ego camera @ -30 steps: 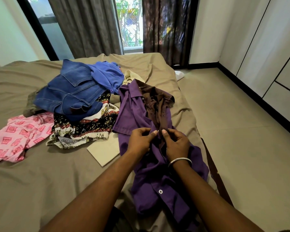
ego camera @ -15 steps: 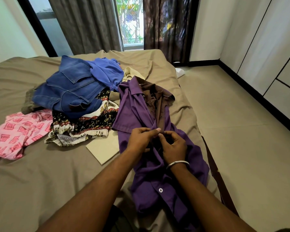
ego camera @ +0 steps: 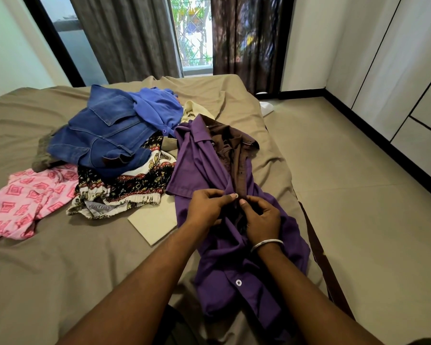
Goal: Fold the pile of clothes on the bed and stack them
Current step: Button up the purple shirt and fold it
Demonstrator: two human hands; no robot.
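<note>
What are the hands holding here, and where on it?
Both the left hand and the right hand pinch the purple shirt at its front button placket, about midway down, at a button.

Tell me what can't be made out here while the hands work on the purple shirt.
Head view only:
- Purple shirt: its placket between left hand and right hand is hidden by the fingers, so whether a button is fastened is unclear.
- Shirt hem: cut off by the bottom edge.
- Clothes beneath the denim garment: covered.
</note>
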